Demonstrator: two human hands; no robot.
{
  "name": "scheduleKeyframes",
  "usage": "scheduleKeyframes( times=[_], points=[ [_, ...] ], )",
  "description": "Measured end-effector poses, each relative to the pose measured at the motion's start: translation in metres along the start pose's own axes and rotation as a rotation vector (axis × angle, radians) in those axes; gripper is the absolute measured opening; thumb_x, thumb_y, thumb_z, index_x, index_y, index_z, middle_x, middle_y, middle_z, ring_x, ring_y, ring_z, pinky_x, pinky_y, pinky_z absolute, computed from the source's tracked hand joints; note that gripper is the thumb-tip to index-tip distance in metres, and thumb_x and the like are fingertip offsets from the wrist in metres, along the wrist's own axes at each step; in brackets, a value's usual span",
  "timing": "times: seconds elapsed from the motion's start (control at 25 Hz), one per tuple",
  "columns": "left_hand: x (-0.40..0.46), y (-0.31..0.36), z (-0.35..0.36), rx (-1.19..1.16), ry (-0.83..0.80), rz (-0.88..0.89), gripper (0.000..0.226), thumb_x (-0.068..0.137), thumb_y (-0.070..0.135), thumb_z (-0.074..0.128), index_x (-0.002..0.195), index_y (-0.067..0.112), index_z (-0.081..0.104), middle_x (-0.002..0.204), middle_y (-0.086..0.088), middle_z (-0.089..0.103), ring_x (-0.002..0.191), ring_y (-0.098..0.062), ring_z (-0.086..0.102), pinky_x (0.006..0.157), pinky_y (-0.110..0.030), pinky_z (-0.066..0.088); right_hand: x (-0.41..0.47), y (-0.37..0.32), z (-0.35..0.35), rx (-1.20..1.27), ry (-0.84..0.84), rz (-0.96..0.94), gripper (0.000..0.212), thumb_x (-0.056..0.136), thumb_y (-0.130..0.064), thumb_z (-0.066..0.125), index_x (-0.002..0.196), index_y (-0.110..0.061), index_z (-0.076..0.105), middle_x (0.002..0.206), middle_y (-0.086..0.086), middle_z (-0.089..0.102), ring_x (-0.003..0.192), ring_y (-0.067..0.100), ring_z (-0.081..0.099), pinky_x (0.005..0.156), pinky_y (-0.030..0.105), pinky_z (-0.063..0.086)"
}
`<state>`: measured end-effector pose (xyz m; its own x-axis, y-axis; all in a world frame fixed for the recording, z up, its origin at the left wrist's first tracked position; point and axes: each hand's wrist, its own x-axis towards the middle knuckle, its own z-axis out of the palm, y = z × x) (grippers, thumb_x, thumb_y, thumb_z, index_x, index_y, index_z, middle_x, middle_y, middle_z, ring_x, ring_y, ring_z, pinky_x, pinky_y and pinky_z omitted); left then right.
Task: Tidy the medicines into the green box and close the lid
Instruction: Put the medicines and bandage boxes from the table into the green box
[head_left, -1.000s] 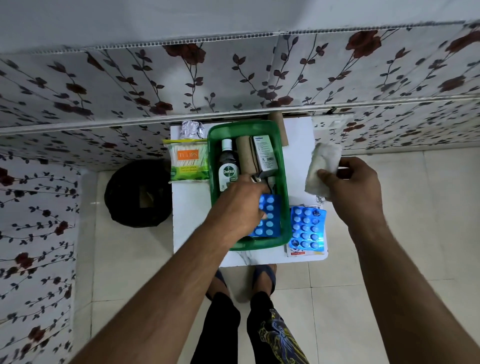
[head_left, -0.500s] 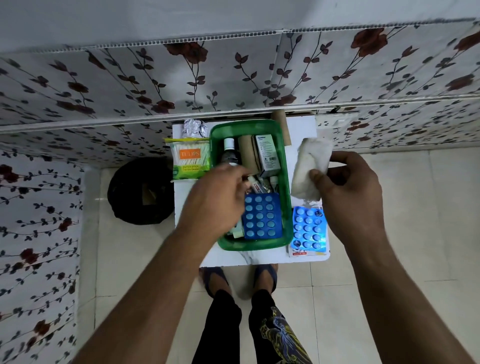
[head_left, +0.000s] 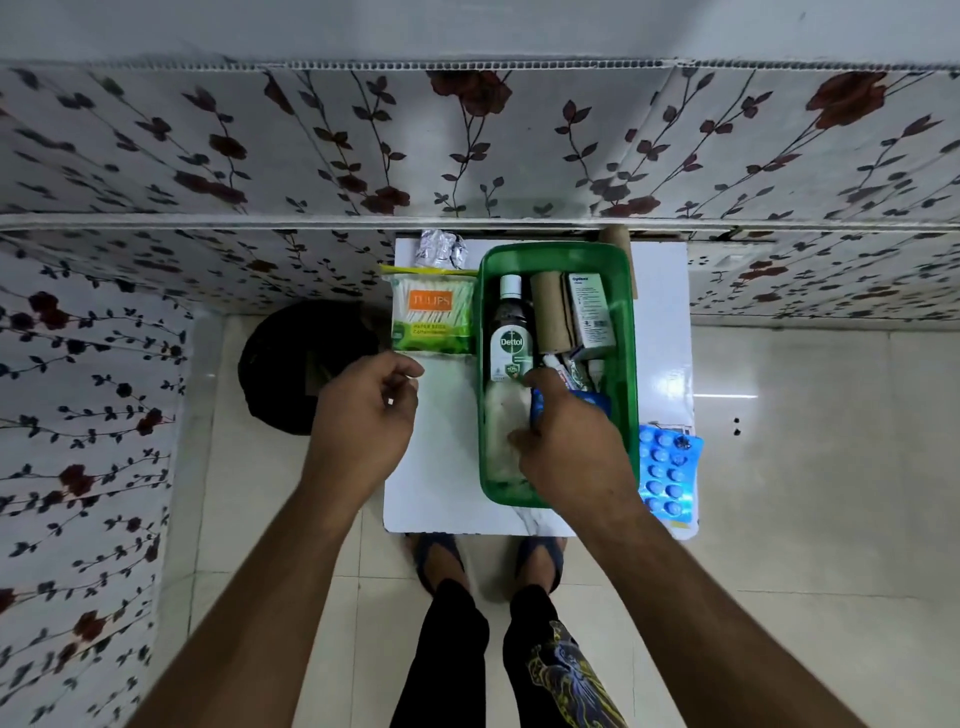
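Note:
The green box (head_left: 632, 364) stands open on a small white table (head_left: 441, 467). Inside it lie a Dettol bottle (head_left: 511, 338), a brown roll (head_left: 550, 312), a white carton (head_left: 589, 312) and small tubes (head_left: 571, 371). My right hand (head_left: 571, 447) is down in the box's near half, its fingers closed on a white gauze pack (head_left: 498, 431) that lies along the left wall. It covers most of a blue blister pack (head_left: 595, 400). My left hand (head_left: 363, 415) hovers over the table left of the box, loosely curled and holding nothing. No lid is in view.
A cotton swab pack (head_left: 434, 319) and a foil strip (head_left: 441, 248) lie left of the box. A second blue blister pack (head_left: 667, 478) sits at the table's near right corner. Behind the box is a brown roll (head_left: 615, 236). A black bin (head_left: 296, 364) stands on the floor at left.
My right hand carried the white gauze pack from right of the box down into it. My left hand came out of the box and moved left over the table.

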<state>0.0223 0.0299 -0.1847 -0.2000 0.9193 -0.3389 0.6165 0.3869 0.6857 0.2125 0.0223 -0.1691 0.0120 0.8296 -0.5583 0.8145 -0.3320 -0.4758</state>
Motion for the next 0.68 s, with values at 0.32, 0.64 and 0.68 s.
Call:
scheduleKeyframes(
  times=[0.32,0.64,0.68],
  points=[
    [0.006,0.002,-0.004,-0.034,0.010,-0.007,0.014,0.087,0.015,0.062,0.097,0.023,0.069,0.081,0.004,0.067,0.074,-0.013,0.063,0.069,-0.035,0.055,-0.004,0.003,-0.036,0.113,0.170,-0.042,0.039,0.083,-0.024,0.068,0.121,-0.027,0.057,0.081,-0.003,0.071,0.080,0.025,0.068,0.068,0.034,0.053],
    [0.076,0.009,0.010,0.027,-0.010,-0.201,0.058,0.067,0.049,0.078,0.113,0.023,0.055,0.111,0.000,0.060,0.096,-0.019,0.058,0.082,-0.035,0.048,0.103,0.043,-0.095,0.278,0.409,0.230,0.034,0.086,-0.035,0.065,0.116,-0.018,0.067,0.089,0.000,0.070,0.094,0.024,0.068,0.081,0.029,0.049],
    [0.078,0.011,0.014,0.029,-0.019,-0.211,0.055,0.068,0.048,0.078,0.110,0.021,0.056,0.107,0.001,0.063,0.092,-0.018,0.059,0.077,-0.032,0.046,0.117,0.044,-0.092,0.265,0.362,0.247,0.039,0.085,-0.039,0.065,0.117,-0.017,0.066,0.096,0.005,0.073,0.097,0.026,0.068,0.084,0.031,0.051]
  ],
)
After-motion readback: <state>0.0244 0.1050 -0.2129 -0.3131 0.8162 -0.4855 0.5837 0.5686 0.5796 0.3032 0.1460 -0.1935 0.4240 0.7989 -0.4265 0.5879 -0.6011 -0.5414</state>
